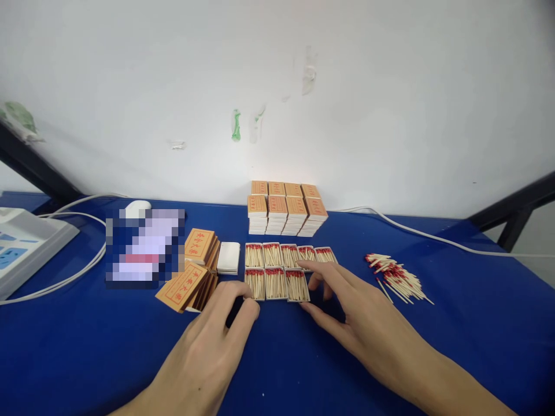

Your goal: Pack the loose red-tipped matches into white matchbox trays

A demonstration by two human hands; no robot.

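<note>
Two short rows of open matchbox trays, filled with red-tipped matches, lie in the middle of the blue table. My right hand is at the front row's right end, thumb and index finger around the near and far edges of the end tray, which sits slightly skewed. At the front row's left end, my left hand is curled, with thumb and index tips close together beside the end tray. Whether anything is between those tips is hidden.
Orange-topped matchboxes stand stacked by the wall. Orange box sleeves and white trays lie left. Loose matches are heaped right. A blurred phone-like item, power strip and cables also lie there.
</note>
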